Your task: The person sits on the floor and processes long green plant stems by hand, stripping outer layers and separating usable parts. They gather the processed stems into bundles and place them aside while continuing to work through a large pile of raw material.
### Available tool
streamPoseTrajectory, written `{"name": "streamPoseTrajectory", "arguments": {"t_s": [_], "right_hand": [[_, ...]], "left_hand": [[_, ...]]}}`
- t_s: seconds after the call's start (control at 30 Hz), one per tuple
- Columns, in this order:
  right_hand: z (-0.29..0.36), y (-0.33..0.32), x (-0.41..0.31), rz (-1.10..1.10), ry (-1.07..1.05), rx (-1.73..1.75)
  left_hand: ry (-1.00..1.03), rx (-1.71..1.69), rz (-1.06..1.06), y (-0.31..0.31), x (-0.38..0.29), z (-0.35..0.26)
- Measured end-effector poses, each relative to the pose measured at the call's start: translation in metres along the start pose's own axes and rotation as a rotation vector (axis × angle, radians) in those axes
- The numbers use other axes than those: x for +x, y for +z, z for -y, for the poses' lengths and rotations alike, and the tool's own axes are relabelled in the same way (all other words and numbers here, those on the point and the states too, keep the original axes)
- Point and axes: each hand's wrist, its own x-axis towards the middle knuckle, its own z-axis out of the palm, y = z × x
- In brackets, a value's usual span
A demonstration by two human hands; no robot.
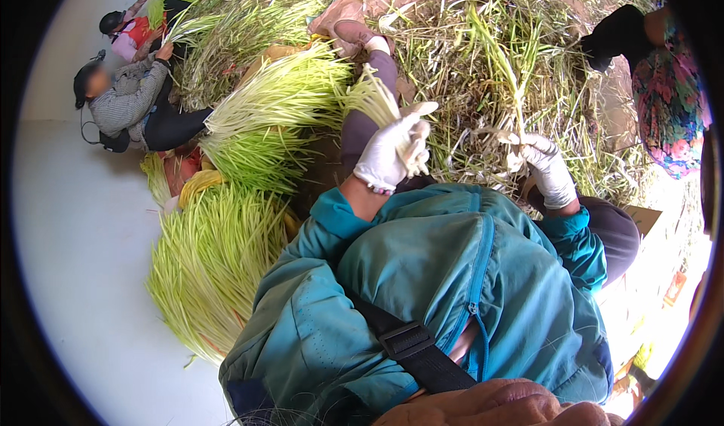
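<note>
In a white glove, my left hand [390, 150] is closed around a small bunch of pale yellow-white leafy stalks [370, 99], their ends pointing up and away to the left. My right hand [547, 168], also gloved, grips the base of a looser tuft of green-yellow leafy stalks [512, 75]. Dry, withered bits hang at that tuft's base beside the fingers. The two hands are apart, both in front of my teal jacket [430, 256]. Just left of my left hand lies a large heap of trimmed pale stalks [277, 89], with greener leaf ends below it.
Another big pile of yellow-green stalks [218, 267] lies at my left, near a white wall [85, 245]. Loose straw-like leaf litter [452, 75] covers the ground ahead. Two people [127, 95] sit at the left handling stalks. Someone in flowered clothing [667, 98] is at the right.
</note>
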Motion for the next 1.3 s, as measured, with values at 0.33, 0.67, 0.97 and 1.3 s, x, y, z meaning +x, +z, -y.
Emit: {"name": "streamPoseTrajectory", "arguments": {"t_s": [0.33, 0.67, 0.97, 1.3], "right_hand": [[-0.033, 0.012, 0.012, 0.111, 0.058, -0.263], [-0.054, 0.014, 0.026, 0.204, -0.053, -0.918], [-0.033, 0.054, 0.06, 0.088, 0.104, 0.003], [-0.039, 0.051, 0.06, -0.195, 0.019, -0.396]], "left_hand": [[-0.004, 0.296, -0.365, 0.016, 0.034, 0.026], [-0.008, 0.446, -0.469, 0.007, 0.038, 0.049], [0.019, 0.653, -0.318, 0.021, 0.02, 0.046], [0.079, 0.355, -0.554, -0.002, 0.027, 0.03]]}}
